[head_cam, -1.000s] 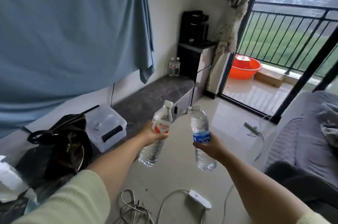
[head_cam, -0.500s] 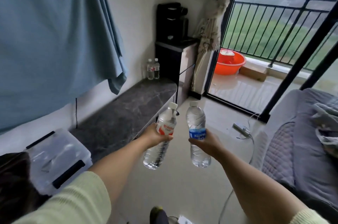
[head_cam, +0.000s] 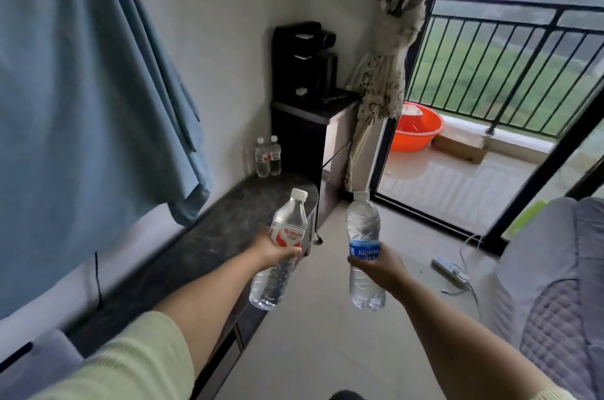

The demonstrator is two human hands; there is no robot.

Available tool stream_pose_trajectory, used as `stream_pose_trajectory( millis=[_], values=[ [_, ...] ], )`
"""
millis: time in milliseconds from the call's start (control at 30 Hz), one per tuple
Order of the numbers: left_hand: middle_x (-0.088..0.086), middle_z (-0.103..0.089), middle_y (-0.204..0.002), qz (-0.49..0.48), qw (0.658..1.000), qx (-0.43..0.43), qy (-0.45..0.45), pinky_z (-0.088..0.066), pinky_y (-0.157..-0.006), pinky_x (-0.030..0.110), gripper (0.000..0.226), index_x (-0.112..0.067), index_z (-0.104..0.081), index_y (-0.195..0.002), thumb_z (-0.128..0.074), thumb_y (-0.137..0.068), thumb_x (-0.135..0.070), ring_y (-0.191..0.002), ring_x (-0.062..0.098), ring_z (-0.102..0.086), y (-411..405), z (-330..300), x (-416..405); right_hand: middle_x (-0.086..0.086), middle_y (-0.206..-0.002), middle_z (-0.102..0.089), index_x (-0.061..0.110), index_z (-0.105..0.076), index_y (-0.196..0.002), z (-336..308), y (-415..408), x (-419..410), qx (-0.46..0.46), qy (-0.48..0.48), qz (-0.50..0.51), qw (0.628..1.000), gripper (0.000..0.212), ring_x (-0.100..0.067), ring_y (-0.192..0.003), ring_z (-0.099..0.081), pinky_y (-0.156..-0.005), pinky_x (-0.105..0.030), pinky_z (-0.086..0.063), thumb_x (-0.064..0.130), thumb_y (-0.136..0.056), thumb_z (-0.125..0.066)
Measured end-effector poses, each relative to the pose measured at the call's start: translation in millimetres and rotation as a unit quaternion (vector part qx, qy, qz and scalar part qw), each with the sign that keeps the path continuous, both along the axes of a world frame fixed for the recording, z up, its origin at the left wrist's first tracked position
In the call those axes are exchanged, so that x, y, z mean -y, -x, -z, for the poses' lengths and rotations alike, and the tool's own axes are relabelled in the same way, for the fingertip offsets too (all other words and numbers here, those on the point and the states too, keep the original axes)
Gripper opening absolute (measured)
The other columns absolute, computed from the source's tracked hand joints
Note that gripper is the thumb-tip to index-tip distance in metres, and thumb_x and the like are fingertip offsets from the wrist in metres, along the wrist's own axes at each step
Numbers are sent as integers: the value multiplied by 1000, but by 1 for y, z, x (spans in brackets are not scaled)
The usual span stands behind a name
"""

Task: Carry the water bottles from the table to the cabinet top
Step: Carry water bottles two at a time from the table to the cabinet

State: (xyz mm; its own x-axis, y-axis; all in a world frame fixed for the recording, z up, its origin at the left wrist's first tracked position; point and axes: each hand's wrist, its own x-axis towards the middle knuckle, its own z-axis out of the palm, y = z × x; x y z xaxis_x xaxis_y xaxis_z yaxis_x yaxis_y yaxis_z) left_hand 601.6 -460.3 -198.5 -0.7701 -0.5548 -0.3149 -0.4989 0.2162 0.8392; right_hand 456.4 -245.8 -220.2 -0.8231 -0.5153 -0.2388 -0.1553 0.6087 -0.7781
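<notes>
While your left grip clasps the red-labelled clear plastic bottle | right grip clasps blue-labelled clear bottle | both above floor | two bottles stand on dark stone cabinet surface ahead

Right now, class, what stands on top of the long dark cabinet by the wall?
Two water bottles stand side by side at the far end of the cabinet top. The person's left forearm covers part of the near surface, so anything there cannot be seen.
</notes>
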Motion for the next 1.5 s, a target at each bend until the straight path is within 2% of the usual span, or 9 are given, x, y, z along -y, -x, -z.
stream_pose_trajectory(
  millis=[233, 400, 667, 900, 1033, 1100, 1333, 1433, 1500],
  values=[
    [-3, -67, -90, -24, 999, 19, -7, -49, -72, 24, 31, -18, -66, -98, -82, -73, -27, -84, 13, -63, 80, 13, 65, 13, -81, -60, 28, -55, -103, -1, 92, 79, 13, 11, -53, 998, 38, -1, -74, -57, -65, -22, -43, 37, -74, -79],
    [-6, -65, -89, -74, 997, 33, -17, -43, -59, 14, 32, -22, -62, -94, -83, -71, -30, -78, 5, -61, 147, 30, 112, 13, -81, -59, 26, -55, -103, 18, 171, 134, 31, 15, -79, 996, 35, 2, -73, -55, -62, -18, -42, 30, -77, -78],
    [-4, -65, -104, -173, 980, 84, -44, -39, -55, 15, 61, -18, -56, -116, -83, -67, -41, -81, 5, -60, 241, 59, 171, -1, -99, -67, 20, -58, -111, 41, 298, 214, 59, -30, -132, 989, 43, -19, -89, -63, -79, -30, -47, 26, -75, -81],
    [-8, -63, -95, -223, 964, 128, -66, -39, -54, 15, 65, -18, -54, -113, -86, -61, -42, -76, 1, -58, 274, 94, 234, 4, -86, -70, 29, -61, -89, 71, 338, 298, 70, -74, -187, 977, 26, -15, -81, -67, -76, -33, -55, 29, -69, -79],
    [-7, -66, -95, -219, 963, 149, -46, -50, -69, 27, 69, -23, -56, -109, -83, -54, -53, -83, 9, -63, 285, 107, 278, 4, -78, -69, 28, -58, -82, 86, 355, 339, 68, -117, -204, 970, 21, -14, -75, -65, -71, -33, -55, 32, -67, -72],
    [-6, -66, -97, -222, 961, 160, -33, -54, -80, 34, 69, -25, -54, -107, -80, -52, -58, -87, 14, -65, 299, 117, 320, 4, -79, -69, 27, -58, -86, 95, 372, 377, 73, -128, -195, 970, 22, -15, -76, -66, -71, -33, -54, 32, -69, -71],
    [-5, -68, -95, -267, 954, 110, -77, -55, -81, 35, 61, -24, -54, -108, -87, -60, -41, -86, 14, -66, 342, 151, 419, -10, -70, -66, 16, -57, -77, 117, 411, 467, 109, -87, -100, 985, 12, -27, -68, -64, -62, -35, -49, 11, -76, -68],
    [1, -69, -100, -322, 936, 81, -120, -54, -87, 42, 57, -24, -52, -108, -88, -63, -29, -90, 20, -66, 360, 186, 443, -8, -89, -66, 13, -57, -104, 147, 421, 499, 138, -54, -46, 988, 36, -24, -83, -62, -75, -36, -50, 4, -75, -75],
    [3, -69, -104, -356, 917, 59, -171, -54, -88, 44, 58, -23, -53, -112, -87, -66, -25, -93, 21, -67, 370, 210, 455, -6, -87, -65, 12, -54, -112, 170, 428, 519, 156, -38, -35, 986, 44, -20, -77, -61, -68, -32, -49, 0, -75, -75]
  ],
)
